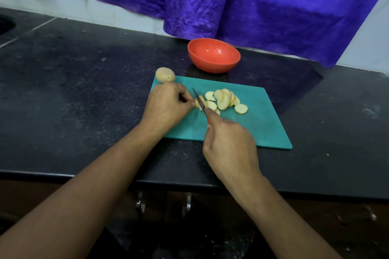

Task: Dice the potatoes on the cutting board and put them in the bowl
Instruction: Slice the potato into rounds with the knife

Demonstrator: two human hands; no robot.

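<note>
counter (84, 90): black speckled stone, running left to right, front edge low in my view. pale scuffs and crumbs lie scattered over it. a seam line crosses its far left part. a dark round recess (6, 25) sits at the far left edge; i cannot tell what it is.

behind the counter is a white tiled wall (63, 4), mostly covered by a crumpled purple cloth (252, 6) that hangs down to the counter's back edge. under the front edge are two metal handles (140, 204) on dark cabinet fronts.

teal board (263, 124) lies near the counter's middle, a little askew. red bowl (212, 65) stands upright on the counter just behind the board's far edge, its glossy inside showing.

whole potato (165, 74) sits at the board's far left corner, partly over the edge. slices (224, 99) lie fanned and overlapping about the board's middle, with one round lying flat to their right.

left hand (166, 105) is over the board's left edge, fingers curled, tips pinching a small potato piece (196, 104).

right hand (229, 143) is near the board's front edge, fingers wrapped round the handle of the knife (199, 99), forefinger stretched forward along it. the blade points away from me and comes down on the piece, just beside the left fingertips.
</note>
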